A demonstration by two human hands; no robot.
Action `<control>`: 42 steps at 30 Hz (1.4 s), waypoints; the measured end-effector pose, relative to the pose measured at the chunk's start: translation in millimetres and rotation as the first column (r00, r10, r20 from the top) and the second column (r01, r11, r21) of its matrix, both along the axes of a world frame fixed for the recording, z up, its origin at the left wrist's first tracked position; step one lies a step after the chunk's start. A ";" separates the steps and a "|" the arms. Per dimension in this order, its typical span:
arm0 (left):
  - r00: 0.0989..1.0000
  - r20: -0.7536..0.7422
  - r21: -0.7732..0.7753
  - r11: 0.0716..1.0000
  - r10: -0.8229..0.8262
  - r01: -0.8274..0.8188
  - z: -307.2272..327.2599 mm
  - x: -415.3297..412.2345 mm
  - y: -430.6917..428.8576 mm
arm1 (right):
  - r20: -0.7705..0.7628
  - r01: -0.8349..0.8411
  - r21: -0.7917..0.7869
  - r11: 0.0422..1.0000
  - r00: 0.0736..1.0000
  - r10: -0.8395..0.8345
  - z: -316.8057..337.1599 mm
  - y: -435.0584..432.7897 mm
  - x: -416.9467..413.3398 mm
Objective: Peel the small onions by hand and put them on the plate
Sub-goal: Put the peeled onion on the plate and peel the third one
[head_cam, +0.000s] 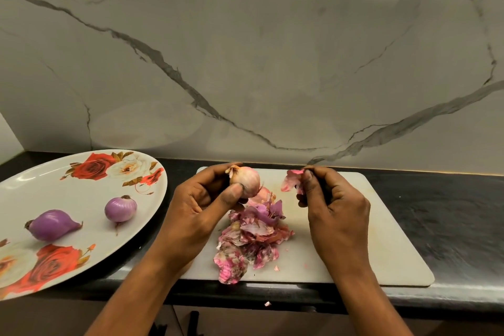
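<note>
White plastic forms the cutting board (381, 240). Above its far left corner the left hand (207, 199) grips a partly skinned small onion (245, 180), thumb and fingers curled round it. Above the board's far edge the right hand (332, 204) pinches a torn pink skin strip (290, 181), clear of the onion. Peelings (251, 237) lie heaped mid-board. Left of the board, the flowered plate (81, 194) carries a round peeled onion (120, 209) and a longer peeled onion (51, 225), apart.
</note>
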State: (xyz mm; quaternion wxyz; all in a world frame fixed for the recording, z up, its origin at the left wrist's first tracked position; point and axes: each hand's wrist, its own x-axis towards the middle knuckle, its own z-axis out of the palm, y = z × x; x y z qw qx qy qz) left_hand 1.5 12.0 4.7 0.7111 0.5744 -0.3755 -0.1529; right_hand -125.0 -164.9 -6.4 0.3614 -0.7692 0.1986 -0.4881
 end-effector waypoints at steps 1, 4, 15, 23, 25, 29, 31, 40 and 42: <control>1.000 -0.010 -0.004 1.000 0.012 -0.012 0.4 0.1 0.0 | 0.008 0.002 0.023 1.000 1.000 -0.002 -0.2 -1.1 -0.4; 1.000 -0.021 0.002 1.000 0.008 -0.008 0.9 -0.7 -0.1 | 0.008 -0.025 0.003 1.000 1.000 0.025 2.5 2.6 -1.5; 1.000 -0.009 0.064 0.998 0.013 -0.012 -1.9 0.3 -0.6 | 0.004 -0.086 -0.055 0.995 0.996 0.086 3.3 8.6 -1.4; 0.999 0.048 0.076 0.997 -0.006 0.002 -4.7 1.3 -1.1 | -0.075 -0.283 -0.176 0.943 0.959 0.274 1.9 11.6 -3.4; 0.998 0.063 0.069 0.998 -0.015 0.011 -4.8 1.7 -1.2 | -0.103 -0.332 -0.168 0.928 0.942 0.319 2.5 12.4 -3.1; 0.995 0.095 0.073 0.997 -0.017 0.010 -5.7 3.5 -0.7 | -0.087 -0.386 -0.121 0.915 0.922 0.377 2.7 9.3 -3.2; 0.992 0.123 0.069 0.997 -0.027 0.018 -6.4 4.8 0.0 | -0.078 -0.406 -0.099 0.909 0.913 0.400 1.9 7.4 -3.7; 0.983 0.179 0.081 0.997 -0.024 0.010 -7.6 7.2 1.0 | -0.044 -0.395 -0.170 0.903 0.918 0.394 -0.2 6.5 -4.8; 0.985 0.171 0.080 0.997 -0.030 0.016 -7.7 7.2 1.3 | -0.047 -0.390 -0.193 0.900 0.920 0.389 0.2 7.2 -5.0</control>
